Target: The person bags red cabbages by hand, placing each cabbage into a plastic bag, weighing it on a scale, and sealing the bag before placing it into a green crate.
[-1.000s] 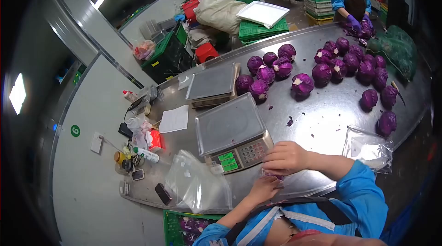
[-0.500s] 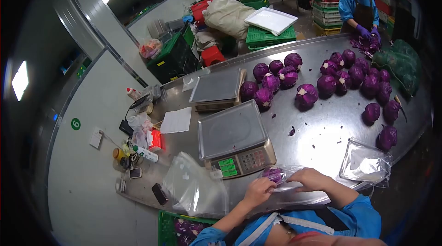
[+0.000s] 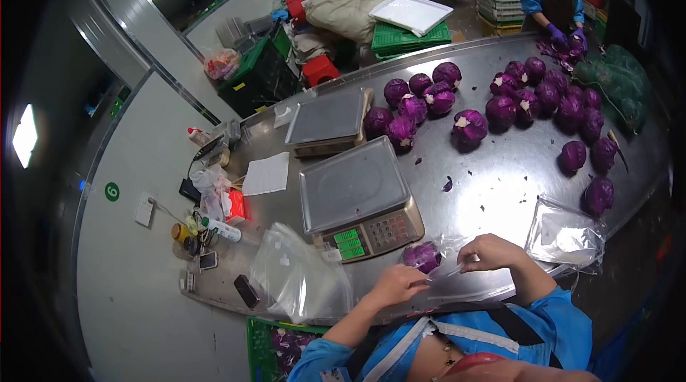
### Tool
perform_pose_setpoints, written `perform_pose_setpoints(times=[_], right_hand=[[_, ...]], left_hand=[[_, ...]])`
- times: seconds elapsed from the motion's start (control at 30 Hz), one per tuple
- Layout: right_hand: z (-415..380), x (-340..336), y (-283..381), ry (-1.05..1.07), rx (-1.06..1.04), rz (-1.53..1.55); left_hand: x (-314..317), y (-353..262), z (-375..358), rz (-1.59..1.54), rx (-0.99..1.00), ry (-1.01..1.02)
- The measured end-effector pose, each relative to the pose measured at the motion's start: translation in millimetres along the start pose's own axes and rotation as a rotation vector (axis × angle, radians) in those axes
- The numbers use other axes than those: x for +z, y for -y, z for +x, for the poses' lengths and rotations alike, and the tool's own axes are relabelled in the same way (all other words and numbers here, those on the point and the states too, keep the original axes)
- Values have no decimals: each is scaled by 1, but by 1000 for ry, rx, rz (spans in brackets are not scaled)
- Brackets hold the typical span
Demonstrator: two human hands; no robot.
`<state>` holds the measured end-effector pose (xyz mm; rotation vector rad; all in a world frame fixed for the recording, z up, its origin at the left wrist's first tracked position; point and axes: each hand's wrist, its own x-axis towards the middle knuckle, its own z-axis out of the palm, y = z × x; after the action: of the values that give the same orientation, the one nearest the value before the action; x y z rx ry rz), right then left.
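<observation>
A purple cabbage (image 3: 423,257) lies inside a clear plastic bag (image 3: 446,245) on the metal table, just in front of the nearer scale (image 3: 357,192). My left hand (image 3: 400,285) is on the near side of the cabbage, its fingers pinched on the edge of the bag. To the right, my right hand (image 3: 491,252) pinches another part of the same film with bent fingers. Between the two hands the plastic is stretched; its exact outline is hard to see. The scale's green display is lit and its pan carries only a small dark scrap.
Several loose purple cabbages (image 3: 500,110) cover the far and right table. Flat clear bags (image 3: 296,275) lie at left, another bag stack (image 3: 568,235) at right. A second scale (image 3: 326,121) stands behind. A green crate (image 3: 259,350) holds bagged cabbages below. A co-worker's gloved hands (image 3: 564,39) handle cabbage leaves.
My hands have drawn back from the bagged cabbage, which now shows more fully on the table. My right hand has risen slightly, and the whole view has shifted a little.
</observation>
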<state>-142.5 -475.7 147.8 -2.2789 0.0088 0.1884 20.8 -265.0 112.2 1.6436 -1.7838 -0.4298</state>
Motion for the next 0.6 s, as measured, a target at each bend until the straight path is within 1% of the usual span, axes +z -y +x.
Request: perform_pose_setpoints(times=[0.03,0.1,0.17,0.23,0.3,0.47,0.53,0.6], right_hand=[[1,-1,-1,-3,-4,-4],[1,0,-5,0,22,20],[4,5,-9,-1,17,17],[6,6,-12,-2,14,16],[8,7,-13,-7,41,9],[10,2,-10,-7,30,35],[10,2,-10,4,41,44],[10,4,-13,3,23,53]], left_hand=[[3,-2,2,6,3,-3],[13,-5,3,-60,-59,-44],[22,-4,3,-57,-43,-72],[25,-3,3,-64,-72,8],[24,-4,6,-64,-74,14],[22,-5,8,-35,-93,61],[24,-5,8,-60,-72,-36],[25,-5,8,-45,-77,-59]])
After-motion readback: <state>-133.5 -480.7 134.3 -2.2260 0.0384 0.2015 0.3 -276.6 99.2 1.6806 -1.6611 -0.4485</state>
